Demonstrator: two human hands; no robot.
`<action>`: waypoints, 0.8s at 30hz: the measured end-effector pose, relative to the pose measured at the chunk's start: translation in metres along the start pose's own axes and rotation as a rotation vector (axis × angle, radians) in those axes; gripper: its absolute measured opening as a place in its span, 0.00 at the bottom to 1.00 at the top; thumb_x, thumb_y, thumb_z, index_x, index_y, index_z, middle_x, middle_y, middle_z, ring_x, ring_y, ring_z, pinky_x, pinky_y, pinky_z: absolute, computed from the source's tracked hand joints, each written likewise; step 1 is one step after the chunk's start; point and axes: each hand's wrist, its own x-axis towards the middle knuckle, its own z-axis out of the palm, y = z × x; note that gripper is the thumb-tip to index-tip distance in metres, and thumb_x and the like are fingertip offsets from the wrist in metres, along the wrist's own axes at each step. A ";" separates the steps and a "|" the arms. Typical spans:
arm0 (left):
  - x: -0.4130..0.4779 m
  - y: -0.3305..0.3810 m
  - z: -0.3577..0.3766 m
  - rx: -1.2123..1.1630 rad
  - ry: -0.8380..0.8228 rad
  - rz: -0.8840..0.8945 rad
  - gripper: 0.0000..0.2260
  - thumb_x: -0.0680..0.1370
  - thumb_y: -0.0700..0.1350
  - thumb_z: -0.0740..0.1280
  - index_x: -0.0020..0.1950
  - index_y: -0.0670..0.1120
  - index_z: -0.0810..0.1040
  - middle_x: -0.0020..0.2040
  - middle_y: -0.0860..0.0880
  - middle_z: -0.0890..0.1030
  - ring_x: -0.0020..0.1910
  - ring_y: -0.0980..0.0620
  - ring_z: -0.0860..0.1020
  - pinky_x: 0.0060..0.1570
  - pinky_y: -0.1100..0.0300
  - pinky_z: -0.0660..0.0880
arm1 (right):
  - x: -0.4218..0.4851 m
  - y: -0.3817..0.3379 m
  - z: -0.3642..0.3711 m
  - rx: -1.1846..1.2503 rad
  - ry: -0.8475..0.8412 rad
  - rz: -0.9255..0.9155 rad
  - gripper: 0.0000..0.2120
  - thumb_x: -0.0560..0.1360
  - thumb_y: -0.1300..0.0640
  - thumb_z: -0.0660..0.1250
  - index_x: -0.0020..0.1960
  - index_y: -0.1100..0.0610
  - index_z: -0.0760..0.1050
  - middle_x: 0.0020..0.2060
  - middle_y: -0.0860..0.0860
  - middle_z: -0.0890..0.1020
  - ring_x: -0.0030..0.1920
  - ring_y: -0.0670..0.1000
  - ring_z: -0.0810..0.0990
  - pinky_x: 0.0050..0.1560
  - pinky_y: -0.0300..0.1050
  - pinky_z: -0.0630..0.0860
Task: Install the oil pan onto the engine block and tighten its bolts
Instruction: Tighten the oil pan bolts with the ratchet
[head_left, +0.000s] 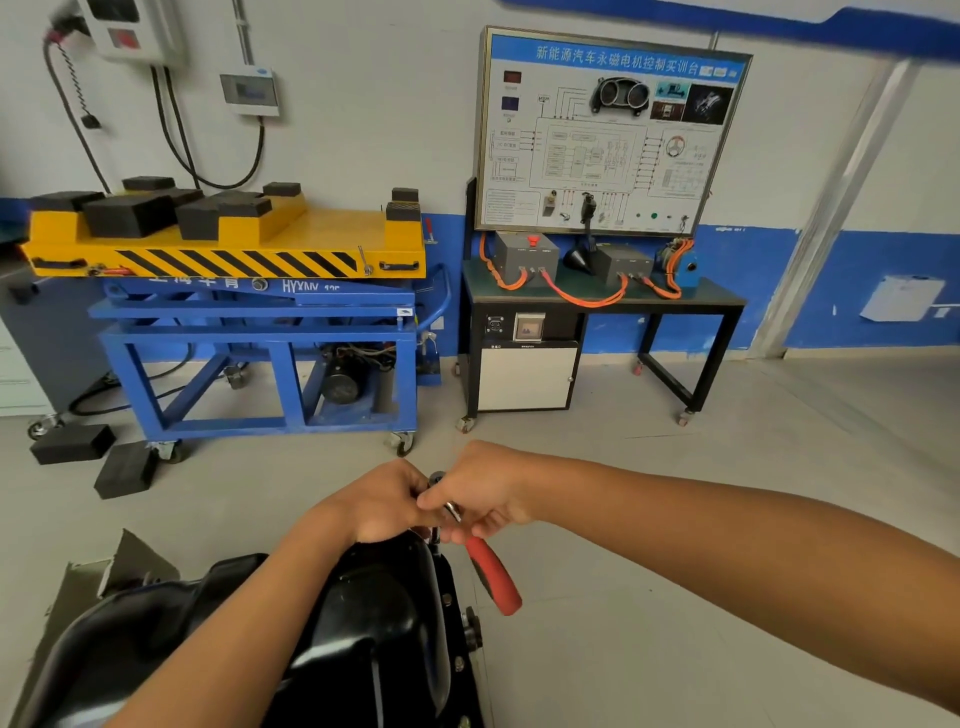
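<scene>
Down at the far rim of the black oil pan (363, 597), bottom centre, gripping a red-handled ratchet (493, 577) by its neck with the right hand (483, 493). Pinching its head with the left hand (384, 504).

**Fig. 1.** We see two bare forearms, the left forearm (249, 618) visible up to the lower edge and the right forearm (727, 561) up to the right edge, each uncovered along its whole visible length. We find the left hand (384, 501) and right hand (488, 493) equally bare to the fingertips. Whether any finger carries a ring we cannot tell.
</scene>
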 end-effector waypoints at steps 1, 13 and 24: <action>0.000 0.000 0.000 0.008 0.009 -0.001 0.14 0.74 0.44 0.76 0.29 0.53 0.83 0.30 0.54 0.83 0.30 0.63 0.77 0.36 0.69 0.71 | 0.000 0.001 0.002 0.071 -0.019 0.022 0.08 0.80 0.54 0.68 0.46 0.58 0.75 0.27 0.50 0.82 0.26 0.44 0.81 0.26 0.34 0.73; 0.001 -0.002 -0.002 0.011 -0.007 -0.014 0.12 0.74 0.45 0.77 0.39 0.36 0.83 0.35 0.39 0.82 0.34 0.52 0.76 0.41 0.58 0.73 | -0.007 -0.009 0.003 -0.530 0.086 -0.203 0.16 0.81 0.52 0.63 0.48 0.66 0.80 0.40 0.57 0.86 0.34 0.51 0.81 0.40 0.45 0.80; -0.001 -0.004 -0.001 -0.108 -0.074 0.015 0.03 0.73 0.44 0.78 0.41 0.49 0.87 0.41 0.48 0.87 0.44 0.52 0.85 0.62 0.47 0.78 | -0.007 -0.024 -0.018 -1.565 0.106 -0.610 0.07 0.82 0.54 0.62 0.55 0.56 0.75 0.36 0.48 0.72 0.33 0.48 0.70 0.30 0.43 0.57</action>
